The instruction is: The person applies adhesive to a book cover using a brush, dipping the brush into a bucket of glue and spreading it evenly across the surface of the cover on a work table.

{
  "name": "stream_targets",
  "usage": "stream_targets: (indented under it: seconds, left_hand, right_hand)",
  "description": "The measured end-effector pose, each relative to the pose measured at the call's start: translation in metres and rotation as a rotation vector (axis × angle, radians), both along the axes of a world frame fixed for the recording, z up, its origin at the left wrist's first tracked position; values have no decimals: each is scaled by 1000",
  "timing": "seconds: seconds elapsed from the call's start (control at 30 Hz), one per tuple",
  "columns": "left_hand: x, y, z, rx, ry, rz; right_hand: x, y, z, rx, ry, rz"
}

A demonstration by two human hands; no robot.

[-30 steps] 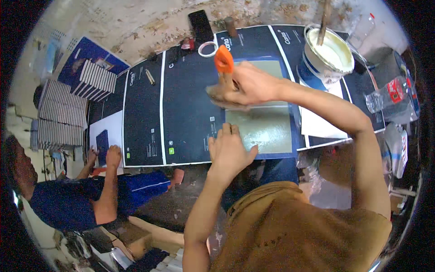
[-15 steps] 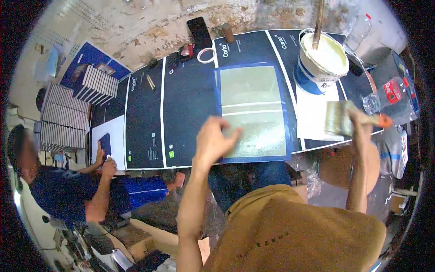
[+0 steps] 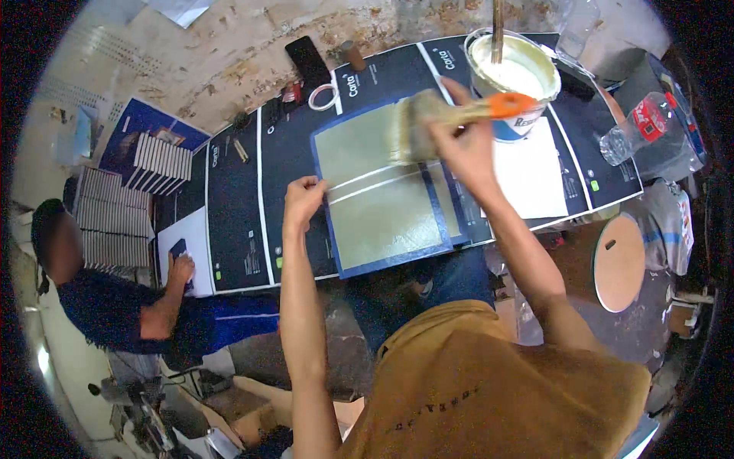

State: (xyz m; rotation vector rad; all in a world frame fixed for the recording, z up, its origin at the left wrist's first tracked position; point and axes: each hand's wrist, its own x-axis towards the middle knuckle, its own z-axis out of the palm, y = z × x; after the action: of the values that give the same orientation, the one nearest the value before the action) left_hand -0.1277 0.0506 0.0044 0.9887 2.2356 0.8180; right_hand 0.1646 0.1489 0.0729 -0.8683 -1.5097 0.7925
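Note:
A blue-bordered book cover (image 3: 394,222) lies inside up on the table, its two grey-green boards parted by a narrow strip with white lines. The lower board shines wet. My left hand (image 3: 304,205) pinches the cover's left border near the strip. A second blue-edged cover (image 3: 453,200) shows from beneath on the right. In my right hand (image 3: 466,153) is a wide paintbrush (image 3: 411,130) with an orange-tipped handle. Its blurred bristles are over the cover's upper right part; I cannot tell whether they touch.
A bucket (image 3: 508,131) of whitish paste holding a stick stands at the back right on white paper (image 3: 527,180). Nearby lies a plastic bottle (image 3: 638,130). Tape (image 3: 323,96) and a phone (image 3: 307,61) lie farther back. At left, a co-worker (image 3: 115,310) handles a small dark book beside stacked books (image 3: 115,222).
My right hand has brought the brush leftward from the white paper to above the cover. My left hand has closed on the border, and the top cover has shifted left, baring another below.

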Motion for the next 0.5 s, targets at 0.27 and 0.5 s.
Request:
stream_targets:
  seconds: [0.27, 0.5]
  left_hand:
    - [0, -19, 6, 22, -187, 81]
    - [-18, -34, 3, 91, -694, 161]
  right_hand:
    - [60, 14, -57, -35, -216, 84]
    - [77, 11, 0, 65, -76, 42]
